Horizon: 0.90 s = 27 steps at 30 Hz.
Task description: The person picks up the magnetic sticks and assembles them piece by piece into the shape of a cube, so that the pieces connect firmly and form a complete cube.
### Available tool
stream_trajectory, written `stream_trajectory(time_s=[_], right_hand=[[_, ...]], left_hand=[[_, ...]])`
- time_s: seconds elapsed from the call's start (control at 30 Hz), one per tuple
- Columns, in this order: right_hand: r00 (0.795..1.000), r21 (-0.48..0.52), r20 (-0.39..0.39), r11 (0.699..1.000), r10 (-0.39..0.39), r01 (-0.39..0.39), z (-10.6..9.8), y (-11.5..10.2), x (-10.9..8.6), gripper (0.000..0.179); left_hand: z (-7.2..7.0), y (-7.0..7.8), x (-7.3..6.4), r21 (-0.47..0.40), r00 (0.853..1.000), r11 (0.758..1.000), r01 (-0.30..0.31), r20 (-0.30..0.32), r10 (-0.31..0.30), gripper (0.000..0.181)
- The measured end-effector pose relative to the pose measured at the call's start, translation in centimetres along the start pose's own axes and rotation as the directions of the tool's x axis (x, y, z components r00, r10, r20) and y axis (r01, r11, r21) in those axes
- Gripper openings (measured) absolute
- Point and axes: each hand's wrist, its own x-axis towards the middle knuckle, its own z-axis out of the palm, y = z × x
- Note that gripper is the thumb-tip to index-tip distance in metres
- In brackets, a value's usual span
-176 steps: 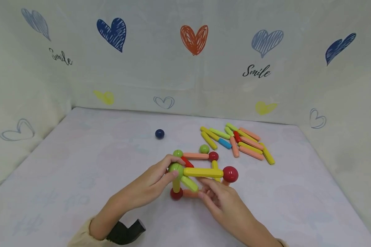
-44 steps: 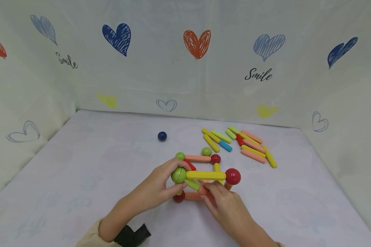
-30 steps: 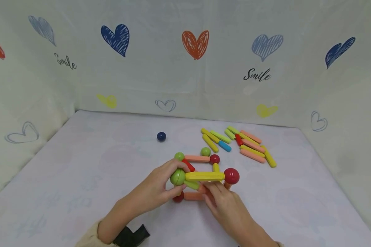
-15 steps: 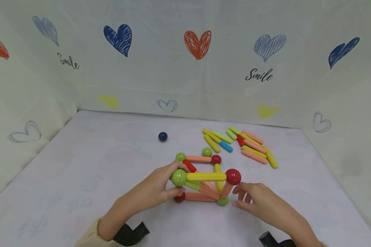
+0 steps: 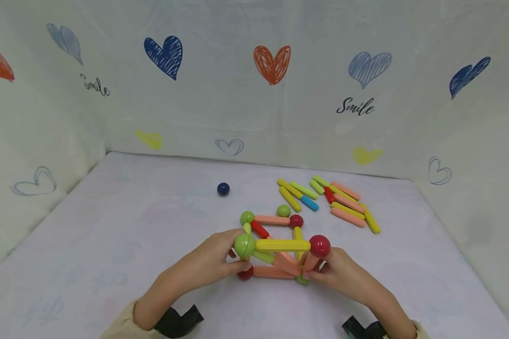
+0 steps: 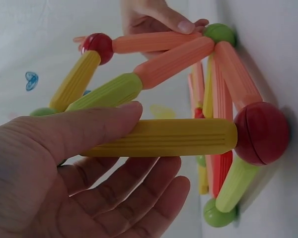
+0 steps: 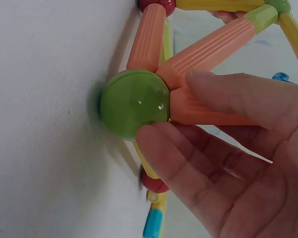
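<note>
right hand (image 5: 343, 273) has returned, pinching the near-right post (image 5: 311, 262), left hand (image 5: 218, 252) gripping the near-left post (image 6: 188, 136); diagonal (image 6: 179, 62) joined, far-right sticks (image 5: 348, 217) unused.

Back at the lower right of centre with the right hand (image 5: 337, 273) — held clear of the structure half a second ago, now pinching the salmon post (image 5: 311, 262) just beside the green ball (image 7: 134, 104). Slipped lower with the left hand (image 5: 215, 254), now gripping the yellow post (image 6: 179, 137) and uncovering a light green bar (image 5: 248, 229). Now joined to that ball by a salmon diagonal (image 5: 287, 265) — seen ending short nearly six seconds ago at the light green rod (image 5: 263, 255). Down one salmon stick among the loose rods (image 5: 348, 217), upper right.
</note>
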Motion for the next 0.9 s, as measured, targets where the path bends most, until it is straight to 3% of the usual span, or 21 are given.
stream_trajectory(time_s=[0.3, 0.47, 0.73, 0.9], right_hand=[[0.998, -0.009, 0.066, 1.0, -0.003, 0.003, 0.3, -0.6, -0.2, 0.007], [0.995, 0.0, 0.1, 1.0, -0.005, 0.005, 1.0, -1.3, -0.3, 0.006], [0.99, 0.008, 0.128, 0.998, -0.057, 0.057, 2.8, -2.9, 0.2, 0.005], [0.985, -0.015, 0.155, 0.996, -0.081, 0.084, 4.0, -3.9, 1.0, 0.005]], left_hand=[[-0.3, -0.2, 0.0, 0.011, 0.998, 0.999, 0.047, -0.03, -0.047, 0.022], [-0.4, -0.8, 0.1, 0.02, 0.995, 0.999, 0.045, -0.095, -0.043, 0.024], [-0.5, -2.0, 0.8, 0.009, 0.966, 0.998, 0.056, -0.253, -0.052, 0.025], [-1.0, -3.0, 1.4, -0.009, 0.947, 0.999, 0.037, -0.32, -0.038, 0.024]])
